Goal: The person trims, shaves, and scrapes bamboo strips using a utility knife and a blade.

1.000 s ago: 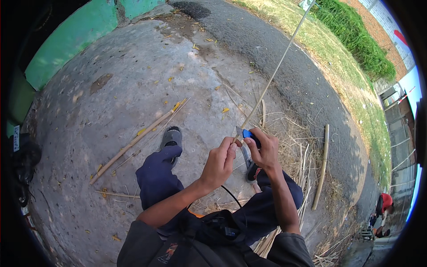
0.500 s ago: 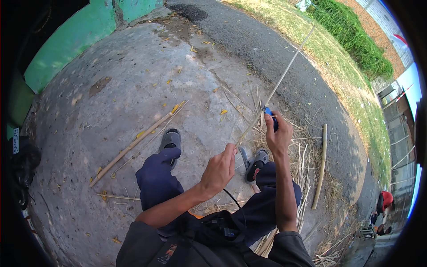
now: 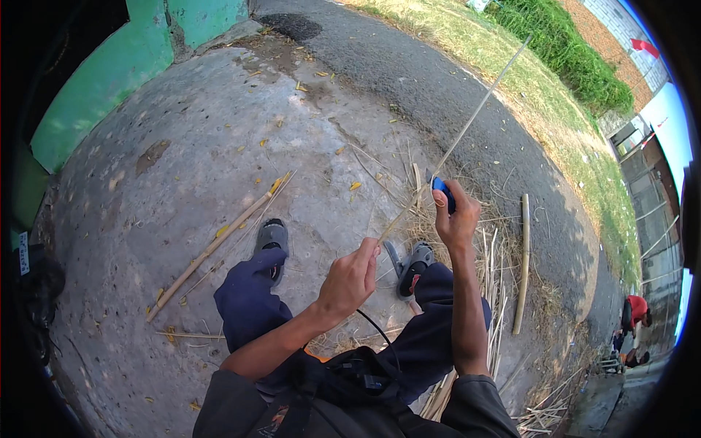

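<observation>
one blue-handled knife [image 3: 444, 196] at one thin strip [image 3: 454, 147]

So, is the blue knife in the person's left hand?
No, the blue knife is in the right hand, while the left hand holds the thin stick.
</observation>
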The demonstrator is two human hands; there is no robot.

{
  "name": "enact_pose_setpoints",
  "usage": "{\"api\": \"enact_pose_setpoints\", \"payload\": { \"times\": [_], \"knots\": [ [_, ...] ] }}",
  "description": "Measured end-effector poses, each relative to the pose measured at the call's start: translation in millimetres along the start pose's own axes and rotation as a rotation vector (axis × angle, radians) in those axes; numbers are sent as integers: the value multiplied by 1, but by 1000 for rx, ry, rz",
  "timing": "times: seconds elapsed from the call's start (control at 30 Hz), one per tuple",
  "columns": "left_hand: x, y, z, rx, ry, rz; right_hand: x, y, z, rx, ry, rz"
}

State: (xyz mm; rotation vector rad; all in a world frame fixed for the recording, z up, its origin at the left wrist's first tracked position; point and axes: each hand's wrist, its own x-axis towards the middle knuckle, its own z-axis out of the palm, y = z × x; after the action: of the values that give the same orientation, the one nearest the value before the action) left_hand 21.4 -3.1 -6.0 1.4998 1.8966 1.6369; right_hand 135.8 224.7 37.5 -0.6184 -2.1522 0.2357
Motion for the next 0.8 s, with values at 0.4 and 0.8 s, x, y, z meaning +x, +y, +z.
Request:
{"api": "enact_pose_setpoints", "payload": {
  "times": [0.4,0.8],
  "knots": [
    [-23,25,-18,205,-128,33,16,34,-22,37,159,145],
    [-68,53,-54,442,-187,21,23,58,-26,-38,221,138]
  ]
}}
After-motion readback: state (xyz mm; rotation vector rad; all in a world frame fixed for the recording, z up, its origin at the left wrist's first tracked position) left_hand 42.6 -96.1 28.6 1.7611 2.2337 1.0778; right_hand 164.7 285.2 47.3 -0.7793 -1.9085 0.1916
